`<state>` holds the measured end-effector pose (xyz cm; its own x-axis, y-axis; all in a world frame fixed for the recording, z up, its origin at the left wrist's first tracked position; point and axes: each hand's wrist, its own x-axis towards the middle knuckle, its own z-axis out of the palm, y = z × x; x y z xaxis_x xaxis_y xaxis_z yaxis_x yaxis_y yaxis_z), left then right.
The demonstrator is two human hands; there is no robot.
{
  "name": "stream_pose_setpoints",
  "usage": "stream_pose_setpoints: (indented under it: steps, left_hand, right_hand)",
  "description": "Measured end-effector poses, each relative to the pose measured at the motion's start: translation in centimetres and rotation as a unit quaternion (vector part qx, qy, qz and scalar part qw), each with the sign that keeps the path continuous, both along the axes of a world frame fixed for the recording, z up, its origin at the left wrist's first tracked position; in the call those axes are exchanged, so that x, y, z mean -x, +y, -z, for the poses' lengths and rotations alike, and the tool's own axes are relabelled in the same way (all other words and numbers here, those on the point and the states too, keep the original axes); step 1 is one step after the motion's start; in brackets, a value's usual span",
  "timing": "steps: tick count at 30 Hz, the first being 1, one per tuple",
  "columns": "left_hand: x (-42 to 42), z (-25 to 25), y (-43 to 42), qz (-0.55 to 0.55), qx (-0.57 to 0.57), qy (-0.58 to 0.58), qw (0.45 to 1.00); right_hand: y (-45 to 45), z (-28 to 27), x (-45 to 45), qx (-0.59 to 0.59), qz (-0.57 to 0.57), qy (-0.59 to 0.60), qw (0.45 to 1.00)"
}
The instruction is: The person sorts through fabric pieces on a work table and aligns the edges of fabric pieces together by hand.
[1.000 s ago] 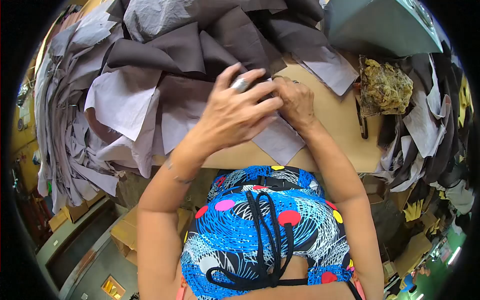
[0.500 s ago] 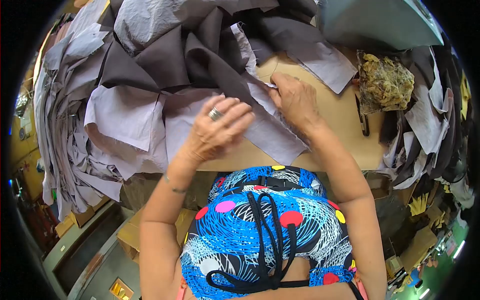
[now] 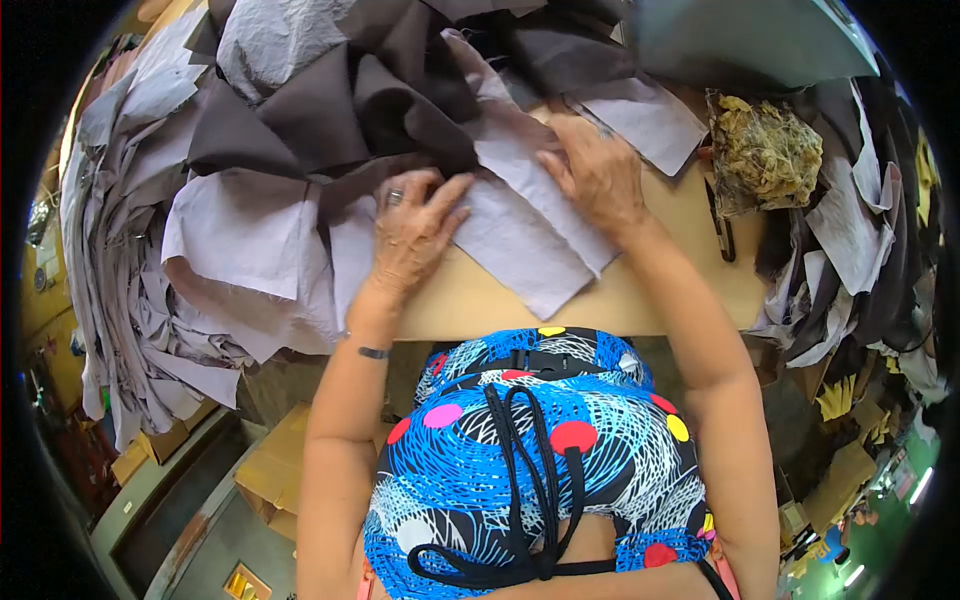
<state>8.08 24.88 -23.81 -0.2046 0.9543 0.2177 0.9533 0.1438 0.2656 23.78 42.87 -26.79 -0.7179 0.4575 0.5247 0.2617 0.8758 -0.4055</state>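
Note:
A narrow lavender fabric piece [image 3: 520,240] with a frayed edge lies in front of me, its lower corner pointing towards my body. My right hand [image 3: 600,178] rests at its right edge, thumb apart from the fingers, which reach the cloth's far side. My left hand [image 3: 412,225], wearing a ring, is at the left of this piece. Its fingers are bent and spread over the cloth where dark and lavender layers meet. Dark fabric pieces [image 3: 305,125] are heaped just beyond it, and another lavender piece [image 3: 240,235] lies to its left.
Long strips of cloth [image 3: 150,260] hang over the table's left side. To the right are a clear bag of yellowish bits [image 3: 765,155], a black pen-like tool [image 3: 722,225] and more hanging fabric [image 3: 850,220]. A grey-blue panel [image 3: 750,45] stands at the back. Cardboard boxes [image 3: 275,460] sit below.
My left hand has come down onto the cloth, moving left. The right hand has shifted slightly right and away from me. The lavender piece now lies flatter and wider, with more of it showing.

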Motion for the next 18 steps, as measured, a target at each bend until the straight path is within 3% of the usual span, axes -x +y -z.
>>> stream_pose_setpoints:
  steps: [3,6,9,12,18]
  left_hand:
    - [0.9,-0.9,0.5,0.008,0.005,0.086,0.996]
    - [-0.4,-1.1,0.6,0.092,-0.049,0.162,0.981]
    - [-4.6,0.0,1.1,0.173,-0.043,-0.07,0.981]
    - [-6.7,1.3,1.1,0.118,-0.052,-0.054,0.99]
    - [-7.7,0.9,1.0,0.171,-0.021,-0.052,0.984]
  right_hand:
    - [-1.4,0.6,-2.1,-0.062,0.016,-0.086,0.994]
    - [-1.8,0.2,-2.0,-0.073,0.009,-0.064,0.995]
    - [-2.0,0.3,-1.8,-0.061,0.002,-0.066,0.996]
    - [-1.3,0.4,-2.3,-0.073,-0.017,-0.071,0.995]
    - [1.0,0.8,-2.6,-0.057,-0.013,-0.029,0.998]
